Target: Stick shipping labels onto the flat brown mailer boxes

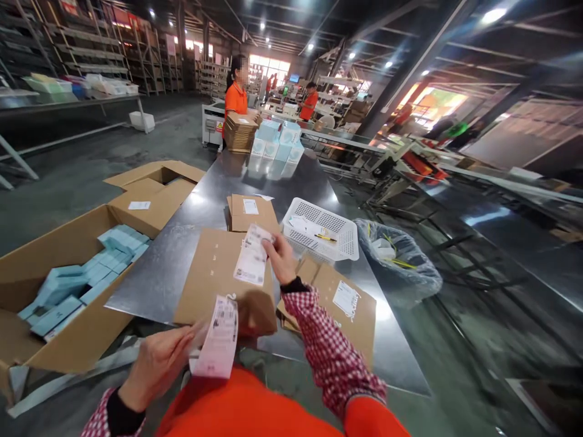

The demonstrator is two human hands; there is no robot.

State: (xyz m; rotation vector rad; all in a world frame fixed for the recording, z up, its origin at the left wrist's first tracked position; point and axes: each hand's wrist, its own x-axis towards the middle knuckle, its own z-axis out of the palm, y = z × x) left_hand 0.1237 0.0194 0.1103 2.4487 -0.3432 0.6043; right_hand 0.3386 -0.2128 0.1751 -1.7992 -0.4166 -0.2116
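My left hand [161,358] is closed on a strip of printed shipping labels [218,337] that hangs just in front of my body. In my right hand [280,258] the thumb and fingers pinch the upper edge of a single shipping label [252,258], which lies over a brown cardboard box [198,273]. Whether that label is stuck down or only resting there, I cannot tell. To the right of the box, a stack of flat cardboard pieces [319,285] carries a white label. Another labelled cardboard piece [239,209] lies behind it.
A white perforated basket [353,240] holds papers and a yellow pen. Beside the metal table [159,267] stand a large carton [100,346] of blue boxes and a plastic-lined bin [410,282]. Blue-white boxes [276,145] and a person in orange [235,97] are at the far end.
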